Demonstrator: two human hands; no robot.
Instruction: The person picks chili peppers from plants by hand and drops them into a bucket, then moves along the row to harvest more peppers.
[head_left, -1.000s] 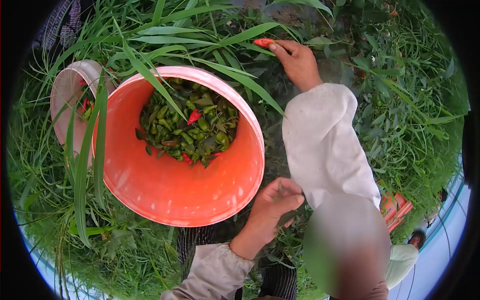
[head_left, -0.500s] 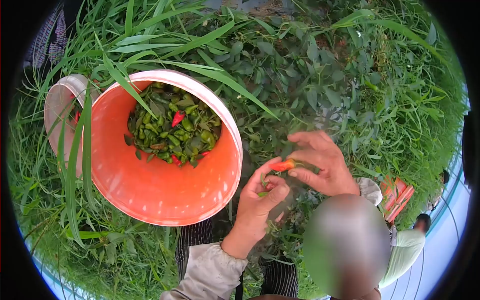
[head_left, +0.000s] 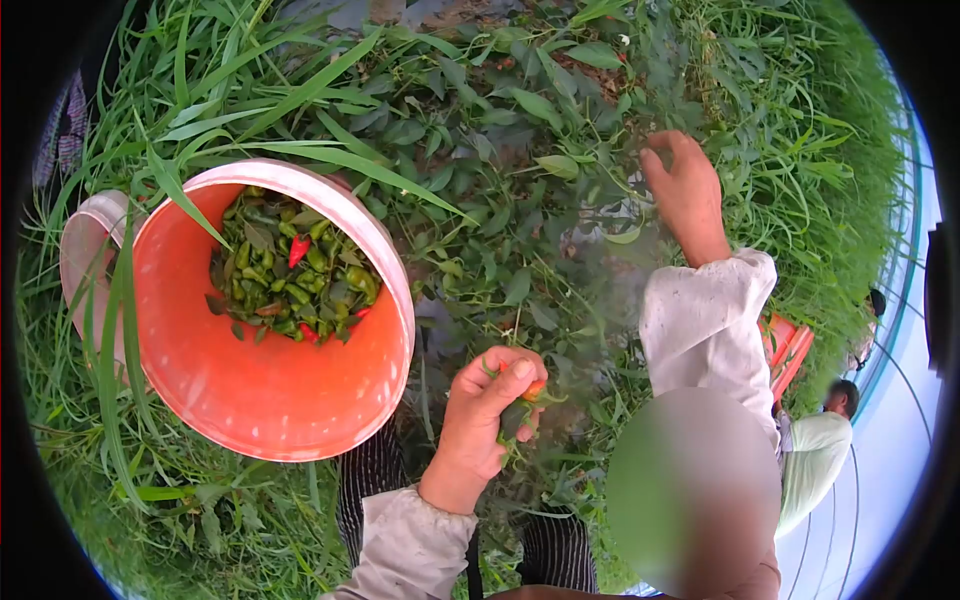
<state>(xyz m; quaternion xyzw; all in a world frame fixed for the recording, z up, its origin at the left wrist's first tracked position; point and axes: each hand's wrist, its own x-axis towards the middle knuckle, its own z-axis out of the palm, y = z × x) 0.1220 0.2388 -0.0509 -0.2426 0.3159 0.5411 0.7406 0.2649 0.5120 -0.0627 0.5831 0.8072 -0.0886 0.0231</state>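
Note:
My left hand [head_left: 485,410] is closed around an orange-red pepper [head_left: 534,390] and some green peppers or leaves, right of the large orange bucket [head_left: 270,400]. Inside the tilted bucket lie many green peppers [head_left: 300,292], leaves and a few red ones, including a bright red pepper [head_left: 299,250] on top. Farther up and to the right, my right hand [head_left: 685,185] reaches among the plants, thumb and fingers bent toward each other. Leaves and blur hide whether anything is between its fingertips.
Leafy pepper plants [head_left: 530,110] fill the middle, with tall grass around them. A second, paler bucket [head_left: 95,245] stands at the left. At the right are a red crate [head_left: 788,350] and another person in a pale green shirt [head_left: 815,460]. Striped fabric [head_left: 62,130] shows at the upper left.
The orange-red pepper passed from my right hand to my left hand. My right hand came back to my left, then moved up and right into the plants. The buckets appear farther left in view.

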